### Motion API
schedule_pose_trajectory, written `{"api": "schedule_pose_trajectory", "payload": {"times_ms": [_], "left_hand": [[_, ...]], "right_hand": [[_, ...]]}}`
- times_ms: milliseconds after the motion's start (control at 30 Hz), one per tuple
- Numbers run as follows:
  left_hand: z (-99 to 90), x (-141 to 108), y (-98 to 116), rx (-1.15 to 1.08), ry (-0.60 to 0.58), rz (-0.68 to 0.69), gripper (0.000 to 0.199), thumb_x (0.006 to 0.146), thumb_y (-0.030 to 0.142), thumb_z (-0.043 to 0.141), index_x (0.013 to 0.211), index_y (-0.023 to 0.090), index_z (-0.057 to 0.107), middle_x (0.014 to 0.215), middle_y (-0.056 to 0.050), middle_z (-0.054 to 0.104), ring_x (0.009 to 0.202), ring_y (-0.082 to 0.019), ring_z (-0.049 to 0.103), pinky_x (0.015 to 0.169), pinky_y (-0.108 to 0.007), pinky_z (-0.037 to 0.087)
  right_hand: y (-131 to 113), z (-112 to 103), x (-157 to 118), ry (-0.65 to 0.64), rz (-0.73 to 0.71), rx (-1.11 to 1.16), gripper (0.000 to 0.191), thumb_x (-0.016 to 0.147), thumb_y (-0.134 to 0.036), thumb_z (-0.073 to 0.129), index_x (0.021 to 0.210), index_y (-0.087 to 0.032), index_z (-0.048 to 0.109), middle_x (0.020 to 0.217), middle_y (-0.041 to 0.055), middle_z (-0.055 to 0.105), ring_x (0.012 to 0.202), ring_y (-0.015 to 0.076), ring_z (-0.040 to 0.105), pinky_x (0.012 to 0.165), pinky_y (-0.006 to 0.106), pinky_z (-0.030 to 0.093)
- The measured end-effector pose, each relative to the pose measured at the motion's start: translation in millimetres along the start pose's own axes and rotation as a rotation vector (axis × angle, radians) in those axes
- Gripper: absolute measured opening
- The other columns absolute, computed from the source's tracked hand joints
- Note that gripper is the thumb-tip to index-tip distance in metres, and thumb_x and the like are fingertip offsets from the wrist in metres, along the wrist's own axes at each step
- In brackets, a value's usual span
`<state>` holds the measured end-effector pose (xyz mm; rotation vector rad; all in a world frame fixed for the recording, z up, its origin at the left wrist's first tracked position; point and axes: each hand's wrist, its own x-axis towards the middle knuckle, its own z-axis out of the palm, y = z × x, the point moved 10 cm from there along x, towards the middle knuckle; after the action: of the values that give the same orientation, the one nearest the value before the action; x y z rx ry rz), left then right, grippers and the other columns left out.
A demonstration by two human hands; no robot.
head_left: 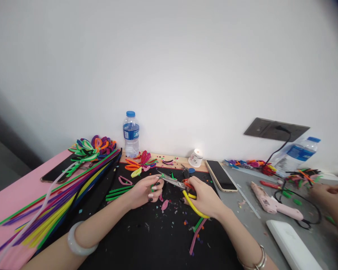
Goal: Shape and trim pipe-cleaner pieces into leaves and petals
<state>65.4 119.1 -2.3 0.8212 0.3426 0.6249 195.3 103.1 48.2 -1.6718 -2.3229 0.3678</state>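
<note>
Scissors [171, 181] with grey blades and orange handles are held in my right hand [203, 195], their tips pointing left. A yellow pipe cleaner [195, 207] curves below that hand. My left hand [147, 192] is pinched beside the blade tips, with a small green piece [162, 175] at its fingertips. Left of it, green pipe cleaners [118, 192] lie on the black mat [157, 240]. A pink leaf-shaped piece [165, 205] rests between my hands. Green and mauve strips [196, 237] lie nearer to me.
Long coloured pipe cleaners [60, 198] spread across the left. Behind stand a water bottle [131, 135] and a paper cup [195, 158]. On the right are a phone [221, 175], a pink glue gun [276, 204], a white case [293, 243] and another person's hand [331, 200].
</note>
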Motion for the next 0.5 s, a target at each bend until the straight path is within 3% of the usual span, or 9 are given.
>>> {"api": "schedule_pose_trajectory", "payload": {"times_ms": [233, 500], "left_hand": [[-20.1, -1, 16, 0.372, 0.312, 0.246, 0.033, 0.085, 0.046, 0.050, 0.070, 0.019, 0.038, 0.056, 0.010, 0.026, 0.043, -0.005, 0.021, 0.042, -0.017, 0.025], [-26.5, -10, 20, 0.485, 0.452, 0.348, 0.031, 0.089, 0.047, 0.041, 0.074, 0.020, 0.038, 0.060, 0.009, 0.022, 0.047, -0.007, 0.019, 0.043, -0.019, 0.020]], "right_hand": [[6, 1, 0, -0.005, 0.094, 0.008, 0.023, 0.074, -0.031, 0.059, 0.069, -0.022, 0.039, 0.072, -0.0023, 0.051, 0.060, 0.0126, 0.042, 0.054, 0.023, 0.026], [-5, 14, -4, -0.045, 0.097, 0.011, 0.024, 0.073, -0.034, 0.061, 0.069, -0.021, 0.041, 0.069, -0.0018, 0.052, 0.058, 0.0124, 0.042, 0.053, 0.023, 0.022]]}}
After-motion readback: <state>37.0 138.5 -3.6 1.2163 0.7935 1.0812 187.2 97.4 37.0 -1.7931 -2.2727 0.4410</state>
